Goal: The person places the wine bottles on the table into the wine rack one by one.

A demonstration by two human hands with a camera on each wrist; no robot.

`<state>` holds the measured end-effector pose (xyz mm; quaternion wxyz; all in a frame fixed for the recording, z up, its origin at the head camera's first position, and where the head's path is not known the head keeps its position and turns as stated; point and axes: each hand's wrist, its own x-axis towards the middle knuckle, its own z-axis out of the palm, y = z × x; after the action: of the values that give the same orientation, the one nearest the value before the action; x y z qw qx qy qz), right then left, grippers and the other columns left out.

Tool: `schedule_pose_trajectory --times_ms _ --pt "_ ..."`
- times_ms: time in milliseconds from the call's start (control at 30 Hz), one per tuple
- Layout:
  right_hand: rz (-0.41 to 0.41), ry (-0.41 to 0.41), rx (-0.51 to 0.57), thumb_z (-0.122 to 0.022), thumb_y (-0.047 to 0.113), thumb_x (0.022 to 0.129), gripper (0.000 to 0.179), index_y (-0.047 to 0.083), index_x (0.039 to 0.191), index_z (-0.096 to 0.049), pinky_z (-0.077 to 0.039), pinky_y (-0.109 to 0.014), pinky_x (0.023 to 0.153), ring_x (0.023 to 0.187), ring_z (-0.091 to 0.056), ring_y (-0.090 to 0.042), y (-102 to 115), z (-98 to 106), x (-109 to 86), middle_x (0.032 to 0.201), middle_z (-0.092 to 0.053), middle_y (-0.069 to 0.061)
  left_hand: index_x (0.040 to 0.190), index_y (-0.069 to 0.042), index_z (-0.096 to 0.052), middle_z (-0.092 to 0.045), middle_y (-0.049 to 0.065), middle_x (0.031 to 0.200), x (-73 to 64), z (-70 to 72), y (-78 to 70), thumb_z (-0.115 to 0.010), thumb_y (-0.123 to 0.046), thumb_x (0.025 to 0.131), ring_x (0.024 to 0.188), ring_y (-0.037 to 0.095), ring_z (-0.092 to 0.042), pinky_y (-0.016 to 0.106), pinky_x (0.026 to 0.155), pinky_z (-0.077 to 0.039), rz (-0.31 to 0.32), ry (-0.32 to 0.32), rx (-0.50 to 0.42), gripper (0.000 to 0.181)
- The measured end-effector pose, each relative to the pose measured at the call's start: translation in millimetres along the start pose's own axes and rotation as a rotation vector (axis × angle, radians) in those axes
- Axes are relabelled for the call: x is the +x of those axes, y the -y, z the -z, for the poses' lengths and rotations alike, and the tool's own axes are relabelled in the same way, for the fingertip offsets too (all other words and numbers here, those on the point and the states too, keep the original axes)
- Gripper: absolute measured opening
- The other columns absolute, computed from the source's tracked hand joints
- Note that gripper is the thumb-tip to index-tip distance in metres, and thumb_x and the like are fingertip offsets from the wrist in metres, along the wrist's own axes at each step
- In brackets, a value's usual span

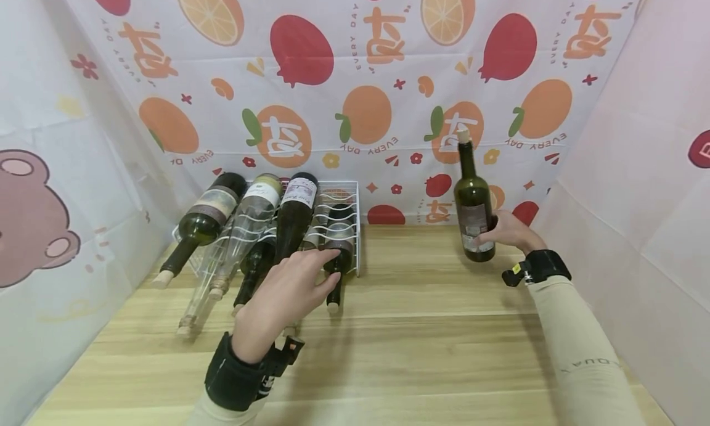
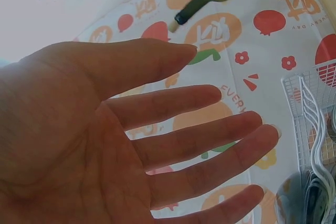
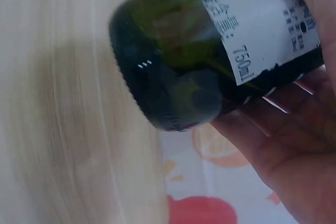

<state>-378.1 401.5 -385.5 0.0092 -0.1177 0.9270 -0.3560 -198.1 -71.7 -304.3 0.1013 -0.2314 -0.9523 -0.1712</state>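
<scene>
My right hand (image 1: 507,230) grips a dark green wine bottle (image 1: 474,213) round its lower part, fingers wrapped over the label. The bottle stands nearly upright, a pale cork at its top, its base close over the wooden table. In the right wrist view the green glass base (image 3: 163,56) and a label marked 750ml show. My left hand (image 1: 291,284) hovers in front of the white wire rack (image 1: 358,229), palm bare and fingers spread, holding nothing. It overlaps several bottles in the head view. The nearest is a dark bottle (image 1: 333,298) on the rack's right side.
More corked bottles lie in the rack with necks toward me: a dark green one (image 1: 201,225) at left, a clear one (image 1: 252,207) and a dark one (image 1: 296,210) on the upper level, others below. A fruit-print cloth (image 1: 355,114) hangs behind the table (image 1: 399,352).
</scene>
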Motion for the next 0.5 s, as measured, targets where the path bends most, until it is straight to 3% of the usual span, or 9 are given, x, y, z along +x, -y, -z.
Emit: schedule_pose_trajectory --times_ms 267,500 --pt "0.15 0.181 -0.04 -0.09 0.023 0.065 0.059 0.011 0.117 -0.064 -0.051 -0.038 0.084 0.097 -0.063 -0.023 18 -12 1.0 0.107 -0.069 -0.008 0.13 -0.009 -0.064 -0.069 0.01 0.119 -0.8 -0.4 0.2 -0.067 -0.023 0.093 0.111 0.031 -0.064 0.046 0.08 -0.054 0.001 -0.001 -0.011 0.04" --pt "0.127 0.33 -0.116 -0.089 0.024 0.064 0.05 0.014 0.107 -0.066 -0.052 -0.035 0.076 0.086 -0.063 -0.02 45 -20 -2.8 0.097 -0.07 -0.002 0.128 -0.008 -0.065 -0.07 0.009 0.117 3.4 -2.4 -1.0 -0.067 -0.02 0.093 0.109 0.027 -0.065 0.044 0.087 -0.053 -0.052 -0.03 -0.051 0.038"
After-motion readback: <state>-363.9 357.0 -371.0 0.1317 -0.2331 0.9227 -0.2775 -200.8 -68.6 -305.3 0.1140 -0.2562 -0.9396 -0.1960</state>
